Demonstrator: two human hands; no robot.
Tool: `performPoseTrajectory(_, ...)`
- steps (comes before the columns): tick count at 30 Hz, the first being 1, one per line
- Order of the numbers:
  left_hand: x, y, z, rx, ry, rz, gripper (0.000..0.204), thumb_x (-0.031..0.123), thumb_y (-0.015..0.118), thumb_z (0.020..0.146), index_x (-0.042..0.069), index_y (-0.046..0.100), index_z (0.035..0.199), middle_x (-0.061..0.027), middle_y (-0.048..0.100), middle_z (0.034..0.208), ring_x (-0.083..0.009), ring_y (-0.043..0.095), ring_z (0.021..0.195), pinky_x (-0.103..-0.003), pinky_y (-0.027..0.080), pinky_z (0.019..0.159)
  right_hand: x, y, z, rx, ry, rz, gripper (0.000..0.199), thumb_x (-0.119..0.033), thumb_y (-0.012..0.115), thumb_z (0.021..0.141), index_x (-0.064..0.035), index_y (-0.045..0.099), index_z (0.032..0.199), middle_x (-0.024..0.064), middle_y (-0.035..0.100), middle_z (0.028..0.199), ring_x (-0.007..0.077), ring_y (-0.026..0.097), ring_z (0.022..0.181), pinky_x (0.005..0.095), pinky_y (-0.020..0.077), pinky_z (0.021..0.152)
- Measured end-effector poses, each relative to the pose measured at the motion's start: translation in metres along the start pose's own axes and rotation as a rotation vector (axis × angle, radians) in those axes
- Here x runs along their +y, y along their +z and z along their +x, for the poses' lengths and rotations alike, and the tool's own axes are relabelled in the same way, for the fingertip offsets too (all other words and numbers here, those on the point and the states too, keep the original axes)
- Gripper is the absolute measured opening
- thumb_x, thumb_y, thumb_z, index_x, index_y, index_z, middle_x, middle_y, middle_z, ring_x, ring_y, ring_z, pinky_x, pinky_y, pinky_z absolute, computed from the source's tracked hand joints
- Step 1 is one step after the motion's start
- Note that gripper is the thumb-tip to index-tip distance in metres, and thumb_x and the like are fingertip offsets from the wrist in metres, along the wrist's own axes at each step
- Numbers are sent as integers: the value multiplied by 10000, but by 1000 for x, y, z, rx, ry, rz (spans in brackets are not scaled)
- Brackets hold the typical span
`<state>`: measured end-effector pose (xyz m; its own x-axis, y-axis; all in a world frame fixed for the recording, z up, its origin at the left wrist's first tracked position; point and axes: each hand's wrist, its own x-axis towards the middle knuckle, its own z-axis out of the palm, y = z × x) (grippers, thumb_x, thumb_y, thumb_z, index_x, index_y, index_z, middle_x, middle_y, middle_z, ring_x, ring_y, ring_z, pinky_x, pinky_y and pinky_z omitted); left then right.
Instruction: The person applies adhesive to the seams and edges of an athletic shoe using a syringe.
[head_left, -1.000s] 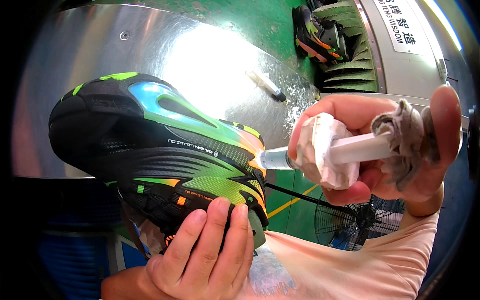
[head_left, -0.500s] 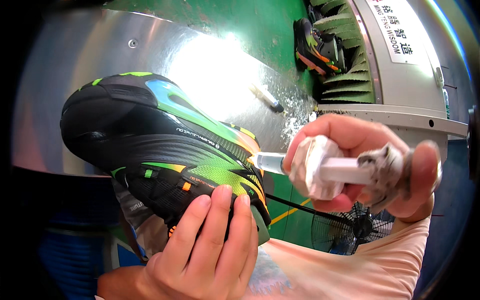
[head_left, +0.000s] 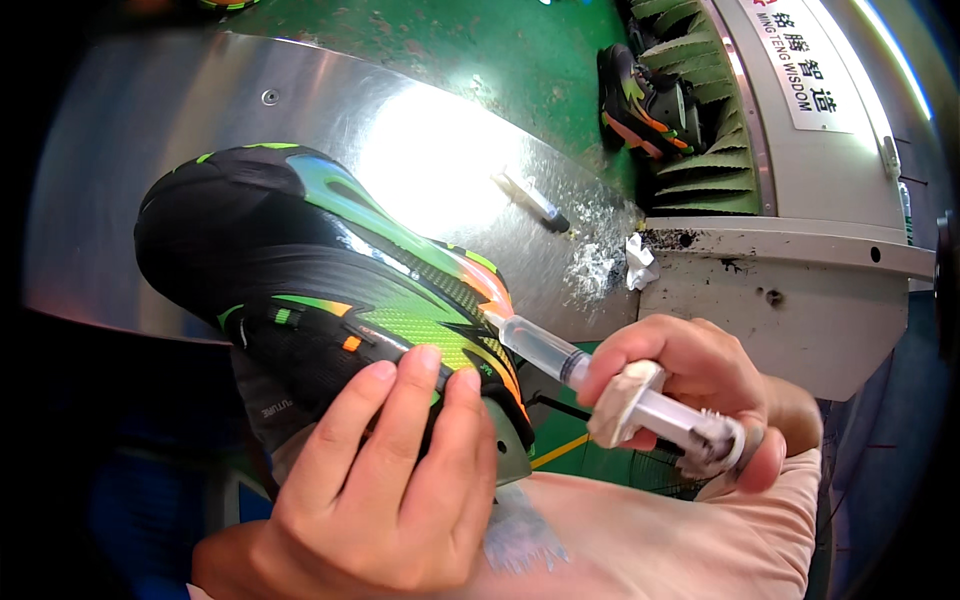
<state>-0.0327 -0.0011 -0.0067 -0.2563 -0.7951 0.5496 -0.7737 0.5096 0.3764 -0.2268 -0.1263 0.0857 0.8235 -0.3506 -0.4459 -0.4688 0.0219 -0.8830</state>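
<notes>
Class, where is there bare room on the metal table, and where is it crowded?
Bare room: left part of the metal table, around the round fitting, bordered by its far edge and the shoe. The right end is crowded: dark-tipped tube, white residue, crumpled scrap; the right hand nearby holds a syringe at the shoe's heel. Glare hides the middle.

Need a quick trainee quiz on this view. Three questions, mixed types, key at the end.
1. What does the right hand hold? a) a brush b) a syringe c) scissors
2. True or false: fingers of the left hand rest on the side of the black and green shoe.
3. Fill in: the small tube lying on the metal table has a ____ end.

Key: 1. b; 2. true; 3. black.
</notes>
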Motion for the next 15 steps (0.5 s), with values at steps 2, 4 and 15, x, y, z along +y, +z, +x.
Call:
performPoseTrajectory(2, 1, -3, 0, -57, 2, 51, 99, 42, 603, 756, -9, 657, 823, -144, 660, 927, -340, 638, 912, -421, 519, 790, 11, 2, -11, 71, 73, 239, 1083, -761, 617, 632, 154, 393, 1168, 107, 565, 891, 141, 550, 748, 233, 438, 633)
performPoseTrajectory(4, 3, -7, 4, -114, -3, 64, 94, 33, 608, 761, -14, 654, 829, -146, 658, 937, -341, 637, 916, -428, 518, 795, 26, 5, -18, 161, 49, 405, 1022, -768, 596, 636, 124, 436, 1106, 100, 554, 784, 136, 523, 649, 228, 403, 546)
performPoseTrajectory(15, -10, -29, 9, -291, -48, 156, 130, 75, 581, 782, 12, 618, 890, -139, 652, 970, -357, 634, 937, -479, 512, 804, 101, 11, -11, 78, -229, 757, 1160, -826, 533, 609, 167, 386, 1189, 64, 514, 880, 62, 448, 709, 193, 360, 589)
